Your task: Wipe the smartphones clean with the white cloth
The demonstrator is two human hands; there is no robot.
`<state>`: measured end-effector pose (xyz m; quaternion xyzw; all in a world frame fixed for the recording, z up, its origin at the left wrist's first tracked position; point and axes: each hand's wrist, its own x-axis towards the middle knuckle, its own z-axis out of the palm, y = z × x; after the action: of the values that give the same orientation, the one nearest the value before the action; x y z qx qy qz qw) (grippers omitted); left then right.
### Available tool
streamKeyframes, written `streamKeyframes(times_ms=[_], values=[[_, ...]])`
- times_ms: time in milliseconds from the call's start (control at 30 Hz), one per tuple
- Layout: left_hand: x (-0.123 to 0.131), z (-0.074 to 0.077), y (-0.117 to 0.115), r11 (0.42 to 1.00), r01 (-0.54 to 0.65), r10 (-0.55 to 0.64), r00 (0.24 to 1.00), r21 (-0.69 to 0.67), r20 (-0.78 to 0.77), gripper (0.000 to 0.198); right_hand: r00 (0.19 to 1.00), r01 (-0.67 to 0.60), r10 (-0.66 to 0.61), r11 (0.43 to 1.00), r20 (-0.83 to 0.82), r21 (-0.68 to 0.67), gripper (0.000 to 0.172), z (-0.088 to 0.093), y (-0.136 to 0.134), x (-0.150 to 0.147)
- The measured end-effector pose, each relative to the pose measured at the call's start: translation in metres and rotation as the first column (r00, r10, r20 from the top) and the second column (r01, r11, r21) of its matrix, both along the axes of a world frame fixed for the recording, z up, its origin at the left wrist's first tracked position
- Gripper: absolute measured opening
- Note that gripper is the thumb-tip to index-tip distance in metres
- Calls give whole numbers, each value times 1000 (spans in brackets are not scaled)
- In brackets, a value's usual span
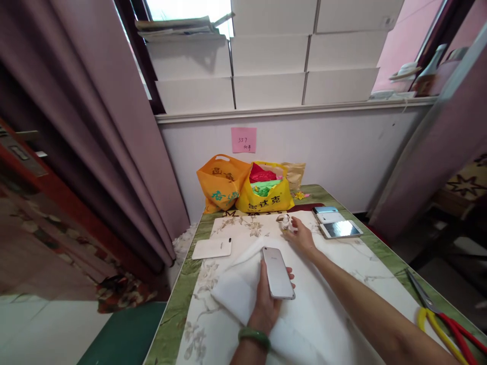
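Observation:
A silver smartphone (277, 274), its back facing up, rests in my left hand (266, 299), whose fingers curl round its edges. Beneath that hand spreads a white cloth (236, 289). My right hand (301, 235) reaches farther out, thumb and fingers closed round a small whitish bottle (285, 224); its details are too small to read. To the left lies a white phone (212, 248), face down. On the right are a white phone with a dark, shiny screen (342, 229), another white phone (329, 217) and a blue one (325, 209).
An orange bag (222, 185) and a yellow bag (266, 195) with coloured packets stand at the table's back, beside a tan pouch (296, 175). Scissors (437, 314) with red and yellow handles lie at the right edge. The flowered table cover (201, 299) sits over a green tabletop.

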<state>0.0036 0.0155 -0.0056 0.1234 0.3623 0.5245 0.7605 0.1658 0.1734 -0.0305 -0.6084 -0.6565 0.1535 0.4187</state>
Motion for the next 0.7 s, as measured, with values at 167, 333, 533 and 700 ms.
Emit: streamKeyframes(times_ms=[167, 333, 533, 700], values=[[0, 1, 2, 1000, -3, 3, 1000, 25, 17, 67, 940, 115, -98, 993, 327, -34, 31, 21, -55, 64], [0, 1, 4, 998, 16, -19, 999, 59, 35, 68, 841, 263, -112, 940, 529, -219, 40, 24, -111, 98], [-2, 9, 1, 993, 76, -84, 993, 94, 81, 61, 909, 220, -114, 948, 400, -230, 24, 22, -124, 95], [-5, 16, -1, 984, 100, -122, 981, 145, 153, 57, 977, 179, -195, 971, -88, -161, 30, 49, -133, 60]])
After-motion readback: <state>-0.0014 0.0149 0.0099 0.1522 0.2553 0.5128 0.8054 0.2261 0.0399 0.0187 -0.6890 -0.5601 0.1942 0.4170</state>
